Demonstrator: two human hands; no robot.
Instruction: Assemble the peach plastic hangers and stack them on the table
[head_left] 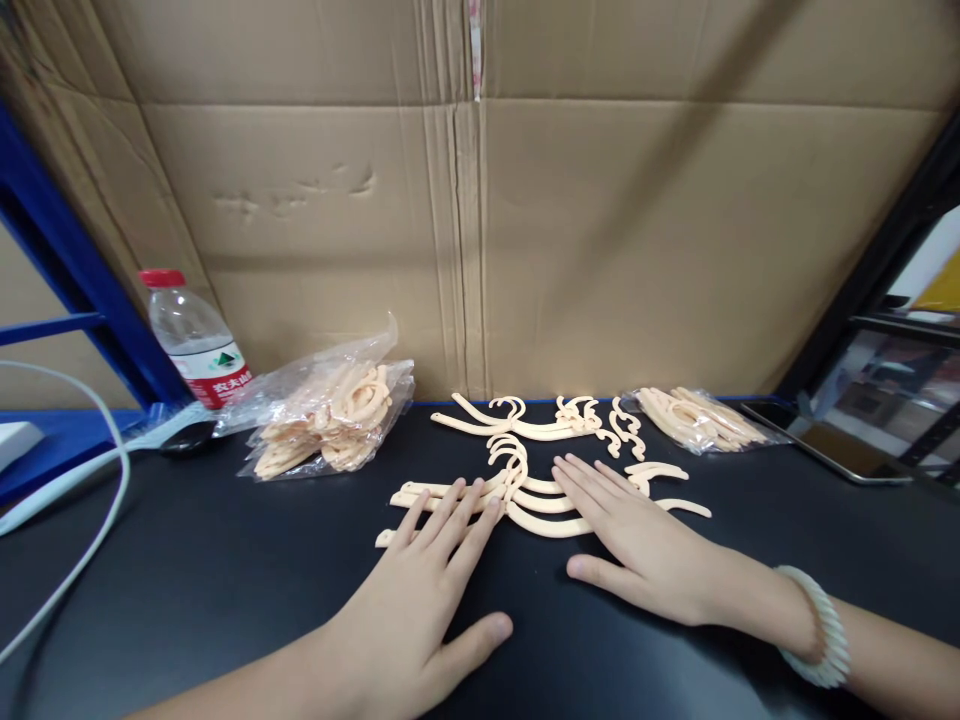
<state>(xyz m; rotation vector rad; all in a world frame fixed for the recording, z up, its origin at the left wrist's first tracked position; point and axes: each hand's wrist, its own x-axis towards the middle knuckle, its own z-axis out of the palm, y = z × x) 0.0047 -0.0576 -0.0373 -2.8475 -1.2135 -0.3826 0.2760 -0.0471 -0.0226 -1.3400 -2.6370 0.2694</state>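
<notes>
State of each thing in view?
Front hangers: arms spread
Rear hangers: arms spread
Small curved pieces: loose
Left hand: open, palm down over front hangers
Right hand: open, palm down over front hangers
Left clear bag: filled, closure unclear
Right clear bag: filled, closure unclear
Plastic bottle: capped
Tablet-like device: screen dark

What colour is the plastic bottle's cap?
The cap is red; the head view shows it best.

My left arm [277,672] extends from between seven and eight o'clock; I have its left hand [409,600] palm down, fingers [445,518] straight and slightly parted toward one, thumb [480,640] out toward two. My right arm [892,643] extends from four o'clock, right hand [652,555] flat, palm down, fingers pointing between ten and eleven, thumb toward nine.
</notes>
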